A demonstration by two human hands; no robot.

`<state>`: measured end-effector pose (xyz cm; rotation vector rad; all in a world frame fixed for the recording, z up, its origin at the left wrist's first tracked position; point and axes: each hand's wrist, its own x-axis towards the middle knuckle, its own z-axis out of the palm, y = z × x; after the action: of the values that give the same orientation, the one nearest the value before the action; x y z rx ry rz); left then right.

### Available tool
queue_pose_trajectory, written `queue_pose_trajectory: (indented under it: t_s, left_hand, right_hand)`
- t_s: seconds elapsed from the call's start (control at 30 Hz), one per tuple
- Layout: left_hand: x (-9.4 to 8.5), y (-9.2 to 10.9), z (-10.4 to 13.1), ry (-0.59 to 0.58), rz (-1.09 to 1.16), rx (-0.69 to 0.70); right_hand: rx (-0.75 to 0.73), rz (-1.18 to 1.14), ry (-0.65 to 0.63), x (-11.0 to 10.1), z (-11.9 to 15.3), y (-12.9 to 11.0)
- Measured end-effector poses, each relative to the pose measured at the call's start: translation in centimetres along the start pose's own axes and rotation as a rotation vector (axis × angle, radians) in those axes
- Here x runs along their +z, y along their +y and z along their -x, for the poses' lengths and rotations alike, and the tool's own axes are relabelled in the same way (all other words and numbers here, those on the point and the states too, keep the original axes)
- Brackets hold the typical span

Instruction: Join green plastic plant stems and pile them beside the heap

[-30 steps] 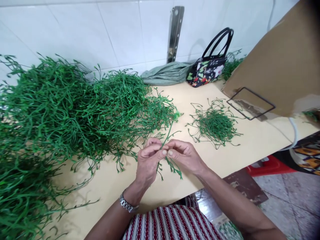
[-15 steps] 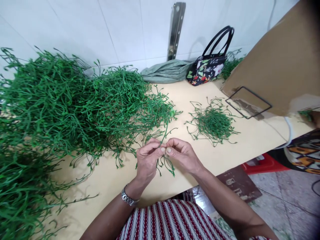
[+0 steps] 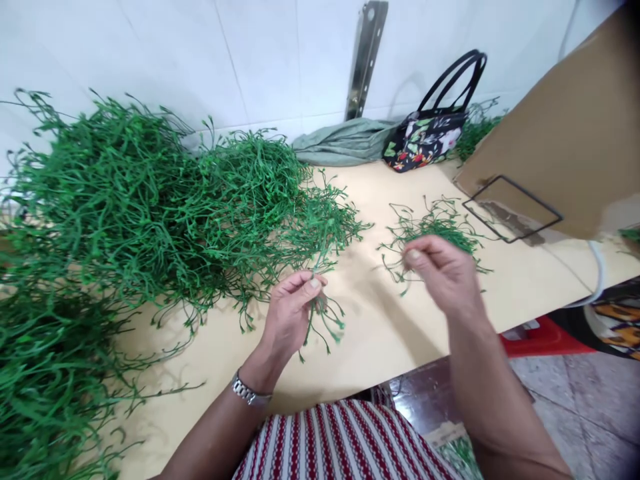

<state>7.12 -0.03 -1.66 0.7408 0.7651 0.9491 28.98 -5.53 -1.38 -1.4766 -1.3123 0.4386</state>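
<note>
My left hand [image 3: 293, 310], with a metal watch on its wrist, pinches a small branching green sprig [image 3: 326, 321] that looks like artificial greenery. Its thin stems with budded tips fan out below the thumb, and a stalk sticks up above the fingers. At the right, my right hand [image 3: 443, 270] hovers in front of a small heap of thin green stems [image 3: 453, 230] and covers part of it. Its thumb and forefinger are pressed together; blur hides whatever may be between them.
A large mass of green sprigs [image 3: 150, 200] covers the table's left side. At the back lie a grey-green cloth [image 3: 345, 143] and a flowered handbag [image 3: 425, 141]. A cardboard box [image 3: 560, 133] with a black wire frame [image 3: 515, 208] stands right. Below is a red stool-like object [image 3: 540, 339].
My right hand has parted from my left and moved right to the small heap. The left hand keeps the sprig, slightly lower and to the left. The view has shifted a little.
</note>
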Motion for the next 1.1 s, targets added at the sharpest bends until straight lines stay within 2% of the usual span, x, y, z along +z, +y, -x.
queue_pose_trajectory:
  t_s: [0.07,0.13,0.2,0.23,0.3,0.37,0.4,0.43,0.5,0.53,0.6,0.67,0.77,0.97,1.1]
  left_hand:
    - [-0.2,-0.1,0.0,-0.014,0.013,-0.013]
    - [-0.3,-0.2,0.1,-0.051,0.012,-0.017]
    - [-0.5,-0.2,0.1,-0.102,0.0,-0.014]
    - [-0.6,-0.3,0.0,-0.127,-0.011,-0.012]
    - [-0.7,-0.5,-0.1,-0.17,-0.039,-0.002]
    - [-0.6,-0.8,-0.2,-0.187,-0.066,0.012]
    - [-0.5,-0.9,-0.2,-0.188,-0.078,0.024]
    - [-0.4,-1.1,-0.2,-0.182,-0.09,0.04]
    - [0.0,-1.3,0.1,-0.163,-0.115,0.074]
    - [0.1,-1.4,0.3,-0.155,-0.128,0.089]
    - [0.3,-1.5,0.7,-0.155,-0.154,0.106]
    - [0.2,-1.5,0.9,-0.155,-0.197,0.116]
    - [-0.4,-1.4,0.9,-0.142,-0.285,0.161]
    - [-1.1,-0.7,1.0,-0.183,-0.493,0.243]
    - [-1.0,0.0,1.3,-0.27,-0.599,0.253]
  right_hand:
    - [-0.051,0.362,0.128,-2.7,-1.2,2.5]
    - [-0.068,0.748,0.143,-4.6,-2.1,4.7]
    - [-0.061,0.989,0.125,-5.2,-2.3,5.9]
    - [-0.068,1.021,0.132,-5.0,-2.2,5.8]
    - [-0.119,0.903,0.157,-3.8,-1.5,4.2]
    - [-0.168,0.606,0.098,-1.5,-0.6,1.5]
    - [-0.167,0.402,-0.004,-0.1,-0.2,0.1]
    - [-0.132,0.215,-0.174,1.4,0.2,-1.1]
    - [0.003,-0.081,-0.451,4.0,1.0,-2.7]
    - [0.08,-0.178,-0.539,5.1,1.4,-3.0]
    - [0.203,-0.29,-0.612,6.5,2.0,-2.7]
    - [0.253,-0.333,-0.629,7.2,2.4,-1.9]
    - [0.252,-0.303,-0.639,7.2,2.5,-1.3]
    - [0.164,-0.097,-0.677,6.4,2.2,-2.8]
    - [0.168,0.002,-0.709,6.3,2.3,-3.3]
